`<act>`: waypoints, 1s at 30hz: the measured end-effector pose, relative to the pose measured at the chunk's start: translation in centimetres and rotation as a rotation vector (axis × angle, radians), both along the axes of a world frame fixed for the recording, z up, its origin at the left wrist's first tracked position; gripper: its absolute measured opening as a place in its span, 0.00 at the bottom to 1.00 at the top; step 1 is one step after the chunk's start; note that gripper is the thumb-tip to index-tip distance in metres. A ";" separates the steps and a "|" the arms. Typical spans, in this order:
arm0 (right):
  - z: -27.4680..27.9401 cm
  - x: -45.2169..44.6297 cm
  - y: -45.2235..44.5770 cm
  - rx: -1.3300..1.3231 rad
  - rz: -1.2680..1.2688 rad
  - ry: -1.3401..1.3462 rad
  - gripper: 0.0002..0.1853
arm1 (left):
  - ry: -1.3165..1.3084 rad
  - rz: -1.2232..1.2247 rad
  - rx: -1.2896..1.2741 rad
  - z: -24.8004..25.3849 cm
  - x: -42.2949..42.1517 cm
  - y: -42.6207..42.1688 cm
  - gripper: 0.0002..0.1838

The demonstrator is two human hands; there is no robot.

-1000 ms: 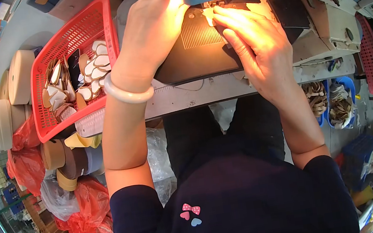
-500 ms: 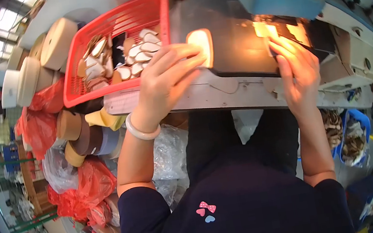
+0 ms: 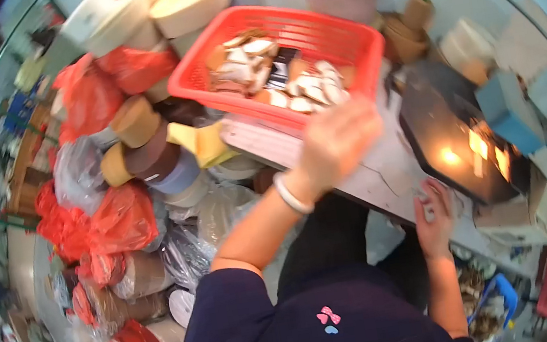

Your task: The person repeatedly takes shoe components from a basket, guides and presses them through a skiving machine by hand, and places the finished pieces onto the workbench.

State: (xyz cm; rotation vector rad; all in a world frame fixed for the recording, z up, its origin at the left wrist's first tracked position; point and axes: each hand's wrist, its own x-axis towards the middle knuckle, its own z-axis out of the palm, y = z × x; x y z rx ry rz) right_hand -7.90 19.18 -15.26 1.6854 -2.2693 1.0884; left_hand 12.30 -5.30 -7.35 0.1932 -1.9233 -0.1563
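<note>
Pale work table (image 3: 380, 187) runs diagonally across a crowded workshop, light blue wall behind. Red basket (image 3: 344, 26) stands on it, upright. Flat pieces (image 3: 314, 88) are inside, whitish with brown edges, in two loose heaps, one on each side of a black item (image 3: 283, 67). Pieces at the wall side look packed on edge; those nearer the machine lie more spread.

Left hand (image 3: 340, 143), bangle (image 3: 291, 195) on the wrist, is over the basket's near corner, fingers bunched rather than wide. Motion blur; can't tell if it grips a piece. Right hand (image 3: 434, 218) is at the near table edge, fingers curled by something pale. Can't confirm a hold there either.

Progress, my read: mid-batch. Plenty of pieces in the basket, but can't sort finished from unfinished by looks, so no count for done or left. Neither hand is on the machine (image 3: 515, 110); its lamp lights a patch of the dark plate (image 3: 430, 105), just beside the right hand.

Further out: big rolls (image 3: 190, 5) behind the basket, yellow sheet (image 3: 202, 143) below it, more rolls and red plastic bags (image 3: 121, 218) piled left. Blue-handled bin (image 3: 506, 295) with scraps low on the right.
</note>
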 end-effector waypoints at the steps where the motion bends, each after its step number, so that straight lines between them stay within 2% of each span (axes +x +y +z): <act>1: -0.7 -0.7 -0.6 0.055 -0.062 -0.032 0.24 | 0.010 -0.009 -0.017 -0.2 0.7 1.7 0.15; 3: -1.9 -2.3 -2.4 0.186 -0.147 -0.149 0.25 | -0.006 -0.093 0.004 -2.9 1.4 4.2 0.13; 5: -3.2 -4.1 -3.4 0.244 -0.116 -0.175 0.25 | -0.164 -0.086 0.023 -4.8 3.2 6.2 0.13; 7: -5.0 -5.3 -4.0 0.210 0.033 -0.124 0.23 | -0.189 -0.098 0.139 -7.1 4.5 7.7 0.13; 11: -3.0 -4.2 -4.7 0.237 0.017 -0.343 0.18 | -0.223 -0.096 0.298 -10.4 6.1 10.6 0.11; 15: -2.7 -3.5 -4.7 0.203 0.007 -0.344 0.15 | -0.249 -0.133 0.341 -12.0 5.1 12.1 0.09; 20: -2.5 -1.8 -3.4 0.133 0.036 -0.255 0.12 | -0.246 -0.216 0.272 -9.6 2.2 11.9 0.10; 23: 4.0 1.7 -1.2 -0.075 0.266 -0.194 0.12 | -0.135 -0.230 0.235 -6.7 1.3 12.2 0.14; 25: 8.5 2.8 0.1 -0.230 0.322 -0.068 0.13 | -0.094 -0.241 0.189 -3.5 1.1 11.9 0.16; 27: 12.1 2.1 1.6 -0.294 0.238 -0.066 0.15 | -0.056 -0.232 0.152 -0.5 0.5 11.4 0.16; 28: 13.4 1.5 1.9 -0.284 0.149 -0.032 0.15 | -0.064 -0.238 0.127 1.1 -0.3 10.9 0.16; 30: 14.6 0.4 1.6 -0.233 -0.118 -0.154 0.15 | -0.076 -0.258 0.084 3.4 -3.3 9.6 0.16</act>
